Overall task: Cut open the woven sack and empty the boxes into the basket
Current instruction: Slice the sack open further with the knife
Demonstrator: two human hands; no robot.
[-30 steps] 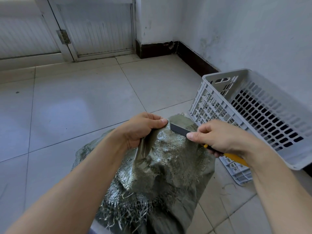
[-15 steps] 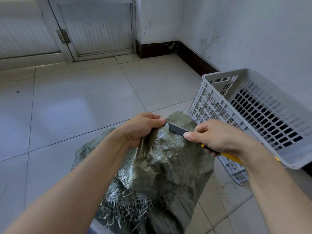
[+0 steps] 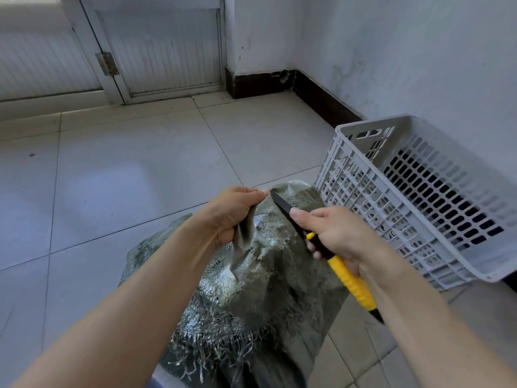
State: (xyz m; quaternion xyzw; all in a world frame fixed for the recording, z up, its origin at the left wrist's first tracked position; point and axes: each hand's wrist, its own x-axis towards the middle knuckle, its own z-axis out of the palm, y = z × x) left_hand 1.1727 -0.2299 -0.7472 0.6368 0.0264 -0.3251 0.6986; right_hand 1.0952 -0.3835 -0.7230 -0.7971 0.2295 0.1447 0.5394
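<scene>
A grey-green woven sack [image 3: 268, 287] stands on the tiled floor in front of me, its lower edge frayed. My left hand [image 3: 232, 214] grips a bunched fold of the sack's top. My right hand [image 3: 338, 233] holds a knife [image 3: 347, 278] with a yellow and black handle; its dark blade lies across the sack's top, the tip close to my left fingertips. A grey plastic basket [image 3: 414, 197] with perforated walls stands to the right, against the wall. No boxes show; the sack hides its contents.
White wall and dark skirting run along the right. A closed white door [image 3: 162, 46] stands at the far end. Pale floor tiles [image 3: 126, 177] stretch to the left and ahead.
The knife has turned so its blade points up-left across the sack's top, and more of the yellow handle shows. My left hand keeps its grip on the fold.
</scene>
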